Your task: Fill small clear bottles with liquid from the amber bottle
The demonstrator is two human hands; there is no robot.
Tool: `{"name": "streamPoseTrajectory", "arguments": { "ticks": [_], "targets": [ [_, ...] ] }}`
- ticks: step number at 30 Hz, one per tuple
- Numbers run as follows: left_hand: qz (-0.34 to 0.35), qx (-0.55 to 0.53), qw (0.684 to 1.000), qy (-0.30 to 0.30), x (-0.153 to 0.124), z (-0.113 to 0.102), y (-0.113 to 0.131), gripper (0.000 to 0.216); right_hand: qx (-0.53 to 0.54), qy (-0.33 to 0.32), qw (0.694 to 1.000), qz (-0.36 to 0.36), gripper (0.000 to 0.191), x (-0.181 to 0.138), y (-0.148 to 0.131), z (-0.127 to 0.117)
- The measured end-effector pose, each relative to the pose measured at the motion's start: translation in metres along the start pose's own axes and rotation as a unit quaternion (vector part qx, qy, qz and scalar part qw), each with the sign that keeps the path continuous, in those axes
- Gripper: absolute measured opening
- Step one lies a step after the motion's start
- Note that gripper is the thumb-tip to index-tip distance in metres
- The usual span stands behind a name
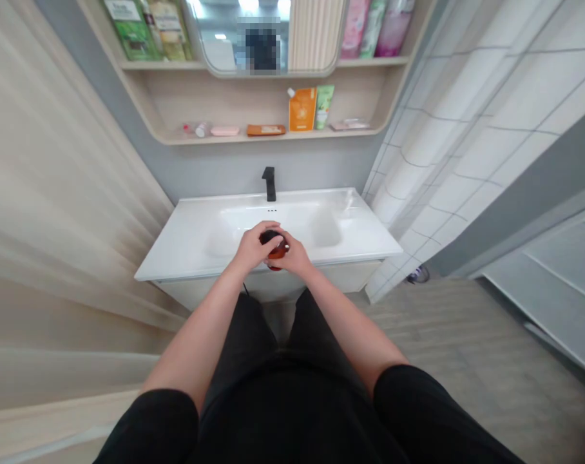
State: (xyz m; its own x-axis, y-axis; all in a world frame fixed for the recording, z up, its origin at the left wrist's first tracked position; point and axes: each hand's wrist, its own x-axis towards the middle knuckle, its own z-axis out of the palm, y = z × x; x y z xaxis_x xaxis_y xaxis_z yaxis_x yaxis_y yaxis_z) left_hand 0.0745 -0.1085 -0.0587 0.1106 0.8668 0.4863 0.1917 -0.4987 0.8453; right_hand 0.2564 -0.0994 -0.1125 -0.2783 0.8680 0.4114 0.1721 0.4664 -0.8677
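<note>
Both of my hands are wrapped round a small amber-brown jar [276, 250] with a dark top, held just over the front edge of the white washbasin [186, 241]. My left hand [254, 246] closes on its left side, with the thumb lying across the top. On the other side my right hand [295, 255] grips the body, fingers curled round it. Much of the jar is hidden by the fingers, so I cannot make out any label.
Behind the basin stands a black faucet [270, 184]. Above it, a wall shelf [215, 139] holds an orange pouch [302, 109], a green tube [324, 106] and several small items. Curtains hang at the left [70, 193] and right [432, 154]. A shoe [418, 275] shows beneath the right one.
</note>
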Motion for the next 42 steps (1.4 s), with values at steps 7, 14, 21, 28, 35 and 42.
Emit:
{"name": "streamPoseTrajectory", "arguments": {
  "ticks": [7, 14, 21, 28, 35, 42],
  "targets": [
    [-0.003, -0.165, 0.986, -0.019, 0.002, -0.019, -0.018, 0.066, 0.024, -0.018, 1.000, -0.001, 0.099, -0.001, -0.003, -0.004],
    [-0.040, -0.105, 0.993, 0.029, 0.000, -0.010, -0.012, 0.061, 0.028, -0.021, 0.999, 0.003, 0.096, 0.001, -0.007, -0.005],
    [-0.026, -0.107, 0.994, -0.024, -0.001, -0.011, -0.011, 0.068, 0.033, -0.028, 0.999, 0.012, 0.098, 0.000, -0.003, -0.008],
    [-0.061, -0.104, 0.992, 0.030, -0.004, 0.000, -0.013, 0.057, 0.041, -0.059, 0.997, 0.014, 0.100, -0.002, 0.004, -0.009],
    [-0.001, 0.110, 0.994, -0.016, -0.009, -0.035, -0.051, 0.057, -0.005, -0.001, 1.000, 0.011, 0.102, 0.000, 0.024, -0.046],
    [-0.232, 0.452, 0.857, -0.088, -0.031, -0.101, -0.119, 0.050, -0.182, 0.283, 0.937, 0.093, 0.093, 0.011, 0.082, -0.167]
  ]
}}
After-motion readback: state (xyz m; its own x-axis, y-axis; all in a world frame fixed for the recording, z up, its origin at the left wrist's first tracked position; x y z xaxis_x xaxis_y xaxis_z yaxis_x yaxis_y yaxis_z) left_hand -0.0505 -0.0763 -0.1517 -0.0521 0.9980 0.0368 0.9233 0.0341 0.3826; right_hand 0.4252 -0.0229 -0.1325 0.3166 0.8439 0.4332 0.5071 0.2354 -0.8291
